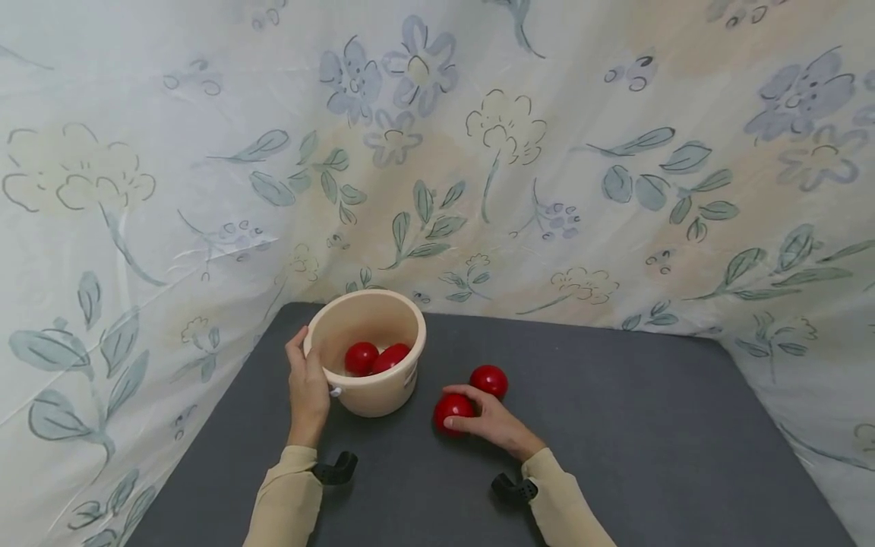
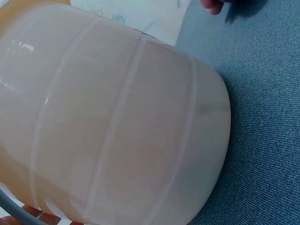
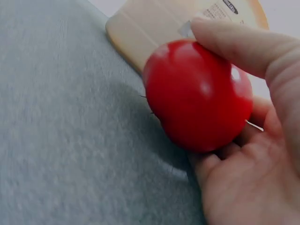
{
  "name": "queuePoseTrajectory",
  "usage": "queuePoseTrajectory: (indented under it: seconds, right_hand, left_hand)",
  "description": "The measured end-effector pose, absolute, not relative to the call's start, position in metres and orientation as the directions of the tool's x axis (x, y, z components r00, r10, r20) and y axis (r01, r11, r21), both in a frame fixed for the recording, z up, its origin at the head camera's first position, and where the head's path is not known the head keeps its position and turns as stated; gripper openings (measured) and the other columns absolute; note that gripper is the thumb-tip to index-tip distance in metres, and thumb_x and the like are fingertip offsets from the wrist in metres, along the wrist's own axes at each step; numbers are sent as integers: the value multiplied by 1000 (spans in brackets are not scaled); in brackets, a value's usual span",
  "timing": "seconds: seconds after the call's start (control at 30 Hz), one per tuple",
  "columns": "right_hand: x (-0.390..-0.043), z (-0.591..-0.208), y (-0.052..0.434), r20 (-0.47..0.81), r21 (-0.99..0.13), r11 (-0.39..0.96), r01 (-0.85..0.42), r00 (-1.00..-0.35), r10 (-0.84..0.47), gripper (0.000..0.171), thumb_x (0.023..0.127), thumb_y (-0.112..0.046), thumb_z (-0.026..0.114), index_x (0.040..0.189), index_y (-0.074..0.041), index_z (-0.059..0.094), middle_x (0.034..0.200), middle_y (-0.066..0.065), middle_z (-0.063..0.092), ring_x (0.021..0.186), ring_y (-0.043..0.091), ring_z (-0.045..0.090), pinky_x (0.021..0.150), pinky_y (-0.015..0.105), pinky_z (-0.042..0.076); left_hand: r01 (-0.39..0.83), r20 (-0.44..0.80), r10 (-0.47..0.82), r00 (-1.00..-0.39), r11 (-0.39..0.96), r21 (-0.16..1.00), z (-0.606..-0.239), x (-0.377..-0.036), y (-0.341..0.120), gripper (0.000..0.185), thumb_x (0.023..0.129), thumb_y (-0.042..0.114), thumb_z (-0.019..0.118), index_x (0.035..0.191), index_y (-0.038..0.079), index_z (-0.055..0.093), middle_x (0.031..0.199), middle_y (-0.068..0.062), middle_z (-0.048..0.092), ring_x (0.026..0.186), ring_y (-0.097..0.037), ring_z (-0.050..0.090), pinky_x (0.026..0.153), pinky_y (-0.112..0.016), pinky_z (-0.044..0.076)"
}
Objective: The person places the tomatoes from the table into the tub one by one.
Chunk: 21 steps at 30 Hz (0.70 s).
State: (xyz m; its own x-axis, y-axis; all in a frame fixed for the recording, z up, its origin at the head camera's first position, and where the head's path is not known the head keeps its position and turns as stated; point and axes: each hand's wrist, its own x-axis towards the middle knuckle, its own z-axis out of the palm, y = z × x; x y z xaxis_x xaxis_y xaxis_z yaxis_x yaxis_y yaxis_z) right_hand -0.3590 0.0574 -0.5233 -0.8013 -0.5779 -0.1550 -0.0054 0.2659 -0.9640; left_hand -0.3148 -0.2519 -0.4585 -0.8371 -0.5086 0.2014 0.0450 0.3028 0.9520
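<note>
A cream bucket stands at the left of the dark table, with two red tomatoes lying inside it. My left hand grips the bucket's left rim; the left wrist view shows the bucket wall close up, with a few fingertips at the lower left corner. Right of the bucket, my right hand holds a glossy red tomato between thumb and fingers, low over the table. Just behind that hand lies another red tomato, partly overlapped by the fingers in the head view.
The dark grey table extends to the right and toward me. A floral cloth hangs behind it and along both sides. The bucket's grey handle hangs at its near side. Each wrist wears a black camera mount.
</note>
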Motion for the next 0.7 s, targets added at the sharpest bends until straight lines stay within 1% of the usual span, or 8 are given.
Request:
queuePoseTrajectory:
  seconds: [0.07, 0.17, 0.33, 0.43, 0.53, 0.7]
  right_hand:
    - [-359, -522, 57, -150, -967, 254, 3, -813, -562, 60, 89, -34, 76, 144, -19, 55, 142, 8, 56, 124, 27, 55, 97, 42, 52]
    - [-359, -517, 56, -134, -973, 232, 8, -837, -531, 62, 87, -34, 78, 143, -17, 56, 141, 10, 58, 122, 27, 56, 95, 40, 55]
    - [-358, -503, 58, -100, -981, 194, 8, -877, -469, 65, 86, -34, 80, 144, -18, 55, 143, 7, 57, 125, 27, 54, 97, 42, 56]
    - [-357, -493, 63, -71, -987, 163, 0, -899, -432, 64, 87, -31, 80, 144, -17, 55, 145, 6, 56, 125, 28, 54, 96, 40, 57]
    - [-360, -483, 70, -55, -992, 127, 4, -914, -402, 62, 88, -28, 78, 145, -17, 54, 147, 5, 55, 128, 29, 52, 98, 40, 56]
    - [-372, -465, 78, -51, -996, 83, 23, -934, -354, 59, 91, -32, 75, 145, -21, 54, 148, 2, 54, 133, 28, 49, 102, 43, 54]
  left_hand:
    - [43, 199, -508, -838, 302, 952, -458, -314, -252, 51, 107, 33, 27, 156, 19, 24, 165, -11, 33, 146, -38, 41, 115, -63, 36]
    - [43, 197, -514, -835, 296, 954, -458, -314, -252, 52, 107, 35, 27, 157, 19, 25, 164, -11, 34, 146, -38, 42, 116, -62, 35]
    - [41, 197, -526, -827, 292, 956, -458, -314, -252, 52, 107, 37, 26, 157, 21, 26, 163, -12, 36, 144, -37, 44, 117, -63, 34]
    - [42, 194, -519, -833, 290, 956, -458, -315, -251, 52, 107, 36, 26, 157, 21, 26, 164, -12, 35, 145, -37, 43, 117, -63, 33]
    - [41, 189, -511, -838, 287, 957, -458, -315, -251, 52, 107, 36, 26, 157, 20, 25, 164, -12, 34, 147, -37, 41, 118, -63, 33]
    - [38, 187, -521, -833, 283, 958, -458, -314, -252, 53, 107, 38, 26, 157, 19, 25, 164, -11, 35, 145, -37, 42, 117, -63, 33]
